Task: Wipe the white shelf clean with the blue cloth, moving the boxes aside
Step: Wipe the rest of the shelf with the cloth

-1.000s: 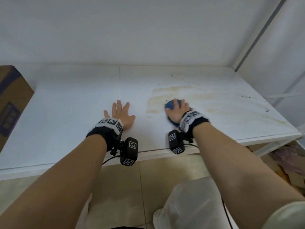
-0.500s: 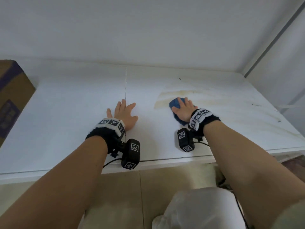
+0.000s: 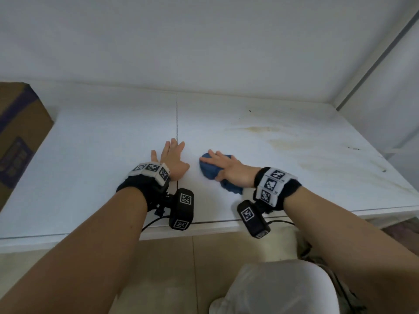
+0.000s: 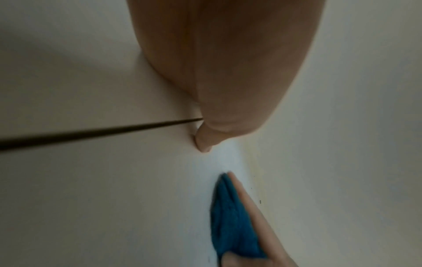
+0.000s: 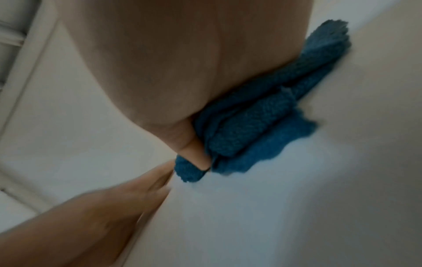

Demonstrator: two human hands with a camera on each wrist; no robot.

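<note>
Right hand (image 3: 235, 172) flat, fingers pressing cloth (image 3: 209, 171); left hand (image 3: 173, 160) splayed on shelf (image 3: 102, 155). Stains (image 3: 283, 141) at two o'clock: press harder, overlap strokes.

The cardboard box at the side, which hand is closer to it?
Left. The left hand lies flat on the white shelf, on the cardboard box's side but apart from it. The right hand presses the blue cloth, farther away.

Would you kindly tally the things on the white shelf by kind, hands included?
Hands: 2, left hand flat on the shelf, right hand pressing the cloth.
Blue cloths: 1.
Cardboard boxes: 1, at the left edge.
Total: 4.
</note>
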